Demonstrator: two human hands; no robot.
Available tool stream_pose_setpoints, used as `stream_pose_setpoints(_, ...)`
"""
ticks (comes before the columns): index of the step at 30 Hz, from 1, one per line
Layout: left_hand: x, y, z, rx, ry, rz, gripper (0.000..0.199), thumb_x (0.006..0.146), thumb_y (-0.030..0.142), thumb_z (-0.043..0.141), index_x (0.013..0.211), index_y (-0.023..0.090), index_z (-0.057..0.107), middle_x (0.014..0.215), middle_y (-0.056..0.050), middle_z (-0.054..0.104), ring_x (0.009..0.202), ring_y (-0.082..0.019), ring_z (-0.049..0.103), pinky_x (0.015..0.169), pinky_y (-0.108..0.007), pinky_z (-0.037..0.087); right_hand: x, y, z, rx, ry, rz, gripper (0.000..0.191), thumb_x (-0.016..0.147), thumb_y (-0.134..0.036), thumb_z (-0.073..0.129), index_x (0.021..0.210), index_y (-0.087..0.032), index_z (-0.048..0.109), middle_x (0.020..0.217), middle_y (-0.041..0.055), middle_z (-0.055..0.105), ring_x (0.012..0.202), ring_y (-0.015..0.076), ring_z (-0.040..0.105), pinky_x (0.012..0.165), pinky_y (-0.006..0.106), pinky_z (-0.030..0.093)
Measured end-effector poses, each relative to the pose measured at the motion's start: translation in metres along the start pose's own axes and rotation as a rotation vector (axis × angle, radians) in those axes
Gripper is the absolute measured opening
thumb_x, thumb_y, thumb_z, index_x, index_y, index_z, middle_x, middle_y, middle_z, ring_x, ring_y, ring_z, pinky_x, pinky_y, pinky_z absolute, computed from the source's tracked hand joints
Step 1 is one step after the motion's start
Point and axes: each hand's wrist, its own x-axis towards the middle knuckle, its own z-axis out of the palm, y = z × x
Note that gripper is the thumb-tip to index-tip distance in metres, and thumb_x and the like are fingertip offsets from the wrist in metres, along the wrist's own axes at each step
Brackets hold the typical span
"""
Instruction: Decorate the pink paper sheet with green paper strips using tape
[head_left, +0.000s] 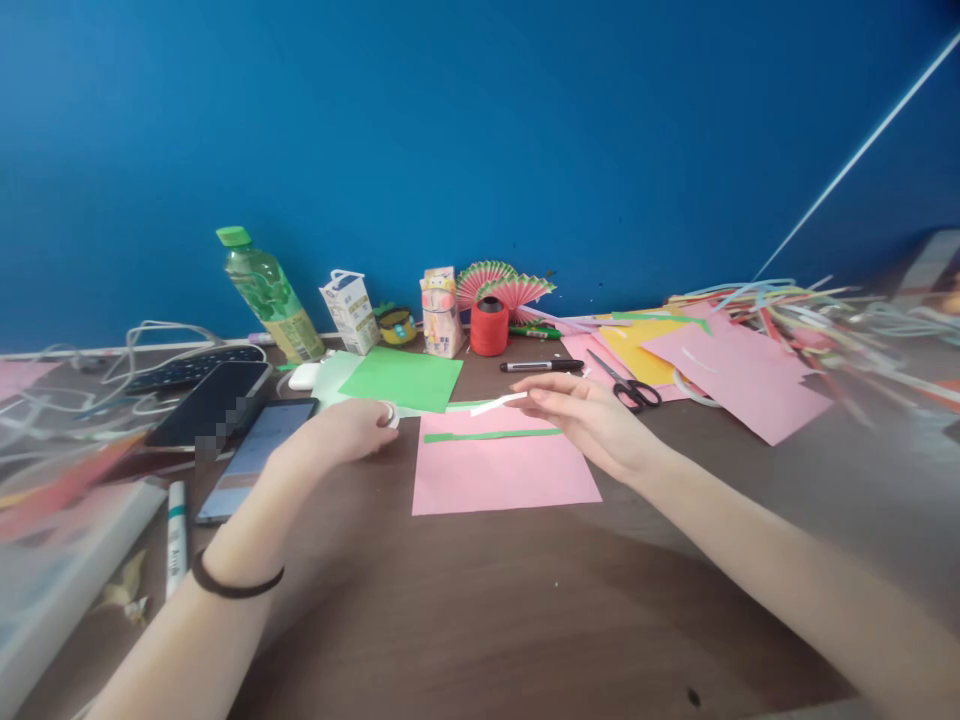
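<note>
My left hand (349, 432) is closed on a small white roll of tape (390, 415), above the table left of the pink sheet (502, 480). Between the fingertips of my right hand (574, 410) is a short white strip (495, 403), held over the far edge of that sheet. A thin green strip (487, 436) lies across the upper part of the pink sheet. Behind my left hand rests a green sheet (405, 376).
Scissors (626, 382), a black marker (541, 366) and a red thread spool (489, 328) stand or lie behind my right hand. Phones (259, 460) and a green-capped bottle (274, 300) are at left. Pink sheets (742, 375) lie at right.
</note>
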Motion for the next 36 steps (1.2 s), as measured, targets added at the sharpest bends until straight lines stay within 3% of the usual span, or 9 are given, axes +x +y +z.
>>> stream_pose_setpoints(3,-0.001,0.008,-0.004,0.088,-0.032,-0.049,0.024,0.071,0.041,0.051,0.076,0.018,0.059,0.075,-0.006,0.065,0.063,-0.020,0.057,0.054,-0.027,0.035,0.004,0.009,-0.001,0.025,-0.011,0.023,0.014,0.073,-0.026,0.065,0.085,-0.024,0.070,0.092,0.0018,0.070,0.094,0.0166,0.062,0.093,0.036,0.037)
stream_pose_setpoints(7,-0.007,0.018,-0.011,0.076,0.196,0.034,0.020,0.076,0.033,0.045,0.079,0.017,0.056,0.089,-0.010,0.063,0.075,-0.021,0.057,0.056,-0.027,0.034,0.007,0.017,-0.001,0.044,0.005,0.033,0.015,0.070,-0.026,0.067,0.084,-0.023,0.069,0.091,0.0024,0.070,0.093,0.0168,0.062,0.093,0.036,0.038)
stream_pose_setpoints(14,-0.007,0.013,-0.001,0.071,0.048,0.057,0.011,0.068,0.021,0.044,0.057,0.019,0.048,0.055,-0.003,0.055,0.048,-0.015,0.046,0.048,-0.027,0.026,0.008,0.024,-0.002,0.034,0.004,0.070,0.014,0.071,-0.024,0.065,0.084,-0.022,0.069,0.090,0.0021,0.070,0.093,0.0157,0.062,0.092,0.035,0.038)
stream_pose_setpoints(17,-0.006,0.012,-0.002,0.142,-0.001,-0.046,0.009,0.066,0.022,0.046,0.059,0.018,0.050,0.061,-0.006,0.059,0.054,-0.019,0.052,0.050,-0.027,0.029,0.009,0.025,-0.003,0.047,0.017,0.052,0.014,0.070,-0.022,0.065,0.083,-0.022,0.070,0.090,0.0021,0.070,0.092,0.0154,0.062,0.093,0.035,0.038)
stream_pose_setpoints(20,-0.005,0.016,-0.003,0.145,0.103,-0.031,0.016,0.070,0.031,0.047,0.076,0.018,0.055,0.082,-0.010,0.063,0.073,-0.025,0.058,0.058,-0.030,0.036,0.011,0.025,-0.003,0.084,0.049,0.028,0.013,0.069,-0.020,0.066,0.081,-0.021,0.070,0.088,0.0022,0.070,0.090,0.0153,0.062,0.094,0.036,0.038)
stream_pose_setpoints(22,-0.003,0.020,-0.002,0.073,0.176,0.122,0.018,0.073,0.031,0.046,0.082,0.018,0.056,0.090,-0.011,0.062,0.084,-0.026,0.056,0.066,-0.032,0.039,0.011,0.026,-0.002,0.124,0.057,0.034,0.013,0.068,-0.019,0.067,0.080,-0.021,0.069,0.086,0.0021,0.071,0.089,0.0152,0.063,0.094,0.036,0.039)
stream_pose_setpoints(25,-0.002,0.028,0.001,-0.176,0.148,0.304,0.021,0.079,0.030,0.041,0.083,0.018,0.058,0.090,-0.007,0.062,0.086,-0.022,0.055,0.072,-0.030,0.040,0.010,0.027,0.000,0.176,0.033,0.061,0.013,0.068,-0.018,0.066,0.081,-0.020,0.069,0.087,0.0023,0.071,0.089,0.0152,0.064,0.095,0.037,0.039)
stream_pose_setpoints(30,-0.005,0.040,0.000,-0.563,-0.028,0.343,0.031,0.083,0.041,0.038,0.085,0.019,0.059,0.086,-0.002,0.064,0.082,-0.017,0.056,0.074,-0.028,0.040,0.009,0.031,0.005,0.208,-0.018,0.072,0.015,0.069,-0.018,0.066,0.084,-0.020,0.067,0.090,0.0033,0.071,0.096,0.0160,0.062,0.100,0.037,0.036)
stream_pose_setpoints(36,-0.006,0.041,-0.001,-0.637,-0.097,0.365,0.024,0.077,0.038,0.048,0.083,0.018,0.059,0.082,-0.001,0.063,0.077,-0.016,0.056,0.072,-0.027,0.041,0.007,0.035,0.008,0.174,-0.043,0.088,0.019,0.069,-0.019,0.066,0.087,-0.021,0.066,0.095,0.0044,0.071,0.100,0.0164,0.061,0.101,0.038,0.035)
